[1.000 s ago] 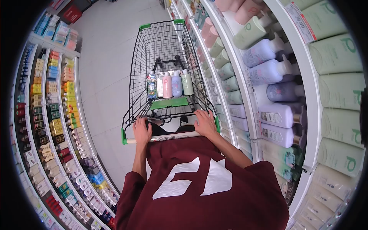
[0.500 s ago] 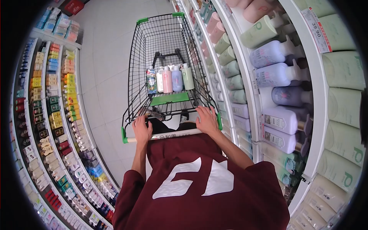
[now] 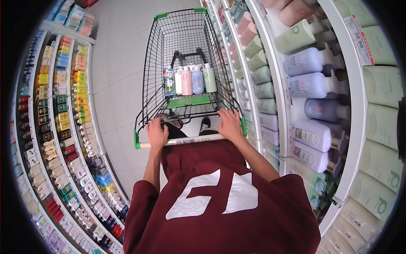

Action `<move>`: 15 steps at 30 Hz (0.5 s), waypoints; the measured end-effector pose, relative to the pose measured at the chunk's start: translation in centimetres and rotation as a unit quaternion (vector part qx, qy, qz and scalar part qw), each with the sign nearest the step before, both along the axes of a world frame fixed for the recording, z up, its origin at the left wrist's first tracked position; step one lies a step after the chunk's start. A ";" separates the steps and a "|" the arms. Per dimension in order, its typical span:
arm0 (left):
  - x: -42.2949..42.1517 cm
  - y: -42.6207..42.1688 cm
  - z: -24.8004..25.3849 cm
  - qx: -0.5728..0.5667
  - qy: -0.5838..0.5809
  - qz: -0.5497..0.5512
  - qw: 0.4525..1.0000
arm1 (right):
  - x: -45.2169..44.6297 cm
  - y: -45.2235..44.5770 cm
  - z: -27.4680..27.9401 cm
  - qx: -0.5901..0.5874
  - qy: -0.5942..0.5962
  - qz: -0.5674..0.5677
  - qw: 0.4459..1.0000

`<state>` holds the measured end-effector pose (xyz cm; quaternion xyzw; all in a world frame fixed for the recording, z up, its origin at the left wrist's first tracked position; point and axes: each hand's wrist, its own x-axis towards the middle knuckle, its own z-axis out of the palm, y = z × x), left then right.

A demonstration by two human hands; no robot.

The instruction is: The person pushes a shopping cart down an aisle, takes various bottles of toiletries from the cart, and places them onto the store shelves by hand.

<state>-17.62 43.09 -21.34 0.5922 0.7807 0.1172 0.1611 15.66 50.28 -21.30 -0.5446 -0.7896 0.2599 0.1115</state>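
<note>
My left hand (image 3: 157, 132) is closed over the left part of the pale handle bar (image 3: 190, 140) of a wire shopping cart (image 3: 154, 76). Over the right part of the same bar, my right hand (image 3: 230, 124) is curled, its fingers pointing forward. Several bottles stand side by side in the cart behind its green flap (image 3: 189, 101): a pink bottle (image 3: 186, 81), a blue bottle (image 3: 197, 81), a light green bottle (image 3: 209, 79), a white one and a dark patterned pack (image 3: 169, 82).
Shelves of small boxed goods (image 3: 80, 91) run along the left. Close on the right are shelves with purple pump bottles (image 3: 306, 84), green packs (image 3: 380, 122) and a price tag (image 3: 358, 40). Grey tiled floor (image 3: 120, 55) lies between. My shoe (image 3: 205, 123) shows below the handle.
Shelf goods on both sides have shifted outward and mostly downward in view. The cart and both hands sit slightly higher in the picture, with the hands still on the handle. More of my shoes shows.
</note>
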 end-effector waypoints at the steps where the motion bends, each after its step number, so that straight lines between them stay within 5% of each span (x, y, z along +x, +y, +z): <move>1: 0.0 0.0 -0.1 -0.012 0.004 0.002 1.000 | 0.1 0.3 0.0 -0.001 0.001 0.001 1.000; 15: -0.1 0.4 -0.2 -0.010 0.002 0.021 1.000 | -0.4 2.7 -0.5 0.007 0.041 -0.008 0.999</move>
